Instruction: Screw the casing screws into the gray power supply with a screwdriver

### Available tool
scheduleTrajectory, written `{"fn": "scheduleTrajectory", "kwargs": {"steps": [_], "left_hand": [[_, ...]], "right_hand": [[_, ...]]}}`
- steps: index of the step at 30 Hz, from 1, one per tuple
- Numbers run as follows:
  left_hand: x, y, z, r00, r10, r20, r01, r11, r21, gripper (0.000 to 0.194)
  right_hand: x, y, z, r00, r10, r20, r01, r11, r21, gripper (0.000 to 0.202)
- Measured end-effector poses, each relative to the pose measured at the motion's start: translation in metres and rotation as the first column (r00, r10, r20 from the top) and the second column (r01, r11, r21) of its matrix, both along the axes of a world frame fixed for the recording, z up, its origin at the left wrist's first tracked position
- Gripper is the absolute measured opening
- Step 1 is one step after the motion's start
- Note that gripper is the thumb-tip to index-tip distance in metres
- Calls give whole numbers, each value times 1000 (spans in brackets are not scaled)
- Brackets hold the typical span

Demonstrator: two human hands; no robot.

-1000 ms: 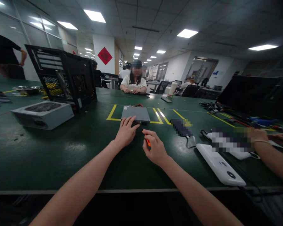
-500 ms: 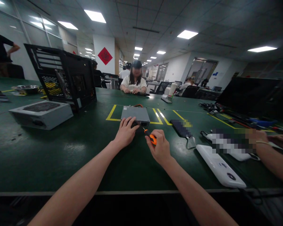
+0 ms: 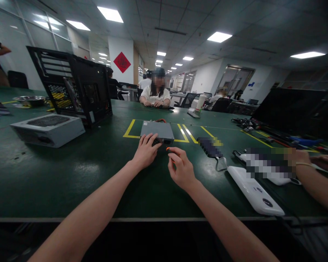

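A small grey metal box (image 3: 160, 130), with a socket on its near side and coloured wires behind it, lies on the green table inside yellow tape marks. My left hand (image 3: 146, 150) rests on its near left edge, fingers spread over the top and front. Just right of it, my right hand (image 3: 181, 165) is closed around an orange screwdriver (image 3: 168, 149). Only its orange and black tip end shows near the box's front; most of the handle is hidden by my fingers, and the shaft is hard to make out.
A larger grey power supply (image 3: 47, 129) and a black computer case (image 3: 76, 83) stand on the left. White devices (image 3: 255, 191), a dark phone (image 3: 210, 147) and another person's hands are on the right. A person sits opposite.
My right hand has turned its grip, so the orange handle, earlier in plain view, is now mostly hidden behind the fingers. My left hand stays on the box.
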State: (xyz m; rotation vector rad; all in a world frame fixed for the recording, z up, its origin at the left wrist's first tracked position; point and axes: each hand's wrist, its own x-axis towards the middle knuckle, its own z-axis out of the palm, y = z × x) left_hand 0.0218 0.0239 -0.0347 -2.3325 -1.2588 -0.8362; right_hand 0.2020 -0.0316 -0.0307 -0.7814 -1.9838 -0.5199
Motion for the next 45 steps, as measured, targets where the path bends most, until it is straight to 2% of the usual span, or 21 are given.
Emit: {"fn": "scheduleTrajectory", "kwargs": {"steps": [4,8,12,17,22,28,34,38,41,45], "left_hand": [[0,0,0,1000,8,-1,-8,1000,-6,35],[0,0,0,1000,1,1,-1,1000,-5,36],[-1,1,0,1000,7,-4,-7,1000,-11,38],[0,0,1,1000,11,-10,-11,1000,-13,38],[0,1,1,1000,12,1,-12,1000,-19,38],[0,0,1,1000,3,13,-3,1000,-14,37],[0,0,1,1000,1,21,0,1000,-19,38],[1,1,1,1000,14,12,-13,1000,-19,37],[0,1,1,1000,24,0,-24,1000,-9,37],[-2,3,0,999,27,-20,-27,1000,3,36]], "right_hand": [[1,0,1,997,-70,-21,71,997,28,17],[-2,-2,1,998,24,53,-24,1000,1,24],[-5,-3,1,994,-67,83,64,997,35,18],[-4,-4,2,999,18,51,-20,999,34,29],[1,-3,3,994,-107,-12,107,994,32,21],[-1,-3,3,998,56,-18,-56,998,-5,30],[-2,-6,3,991,-131,37,130,991,18,12],[-1,-4,-1,997,-71,30,71,997,-4,14],[-2,-5,0,995,-45,92,47,999,-20,10],[-3,-9,4,992,1,126,14,994,-112,6]]}}
